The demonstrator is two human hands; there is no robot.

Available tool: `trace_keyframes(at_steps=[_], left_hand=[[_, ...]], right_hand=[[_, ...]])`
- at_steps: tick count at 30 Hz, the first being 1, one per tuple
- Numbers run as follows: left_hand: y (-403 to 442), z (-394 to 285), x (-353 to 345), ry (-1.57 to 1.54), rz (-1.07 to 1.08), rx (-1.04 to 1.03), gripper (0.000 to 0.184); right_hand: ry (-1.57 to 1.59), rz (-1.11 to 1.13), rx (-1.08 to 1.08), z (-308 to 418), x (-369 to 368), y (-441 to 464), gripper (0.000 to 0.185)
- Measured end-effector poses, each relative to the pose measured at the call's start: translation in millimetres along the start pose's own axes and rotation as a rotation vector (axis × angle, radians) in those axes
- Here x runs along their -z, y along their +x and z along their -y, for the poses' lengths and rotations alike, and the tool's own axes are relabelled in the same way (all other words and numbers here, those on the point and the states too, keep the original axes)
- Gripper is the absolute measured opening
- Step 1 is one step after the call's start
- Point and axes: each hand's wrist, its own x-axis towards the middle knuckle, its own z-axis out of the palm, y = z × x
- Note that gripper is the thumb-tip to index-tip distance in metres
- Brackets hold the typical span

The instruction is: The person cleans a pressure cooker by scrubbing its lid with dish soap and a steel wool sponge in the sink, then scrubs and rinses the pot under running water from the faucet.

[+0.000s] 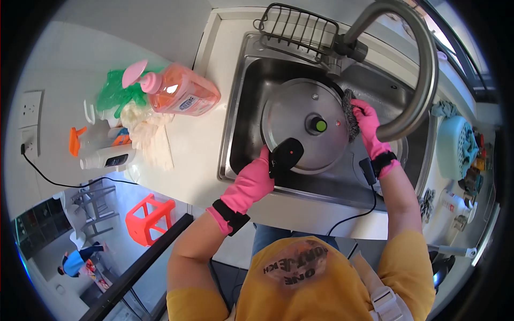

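Observation:
A round metal pot lid [289,109] with a black and green knob sits in the sink, its top facing me. My left hand [249,182], in a pink rubber glove, grips the lid's near-left rim. A black rounded piece with a red dot [287,156] hides most of its fingers; I cannot tell what it is. In my right hand [367,123], also gloved in pink, is a grey steel wool scrubber [350,115], pressed against the lid's right edge. Black straps circle both wrists.
The steel sink [231,128] has a curved faucet [428,69] arching over its right side and a black wire rack [300,29] behind. Left on the counter stand a pink soap bottle [184,91], a green bag [120,88] and a white bottle [110,158]. A blue basket [452,147] stands right.

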Motion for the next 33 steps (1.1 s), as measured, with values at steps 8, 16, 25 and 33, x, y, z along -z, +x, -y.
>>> trace_keyframes(at_steps=[8, 16, 25, 33], left_hand=[[5, -1, -3, 0.105, 0.015, 0.006, 0.092], [1, 1, -1, 0.035, -0.067, -0.038, 0.084], [0, 5, -1, -0.007, -0.064, -0.006, 0.081], [1, 8, 0, -0.115, -0.033, -0.015, 0.069]], right_hand=[[-0.730, 0.261, 0.777, 96, -86, 30, 0.034], [-0.695, 0.770, 0.990, 138, -157, 31, 0.030], [-0.568, 1.044, 0.648, 133, -126, 52, 0.040], [-0.730, 0.121, 0.366, 62, -57, 16, 0.043]])
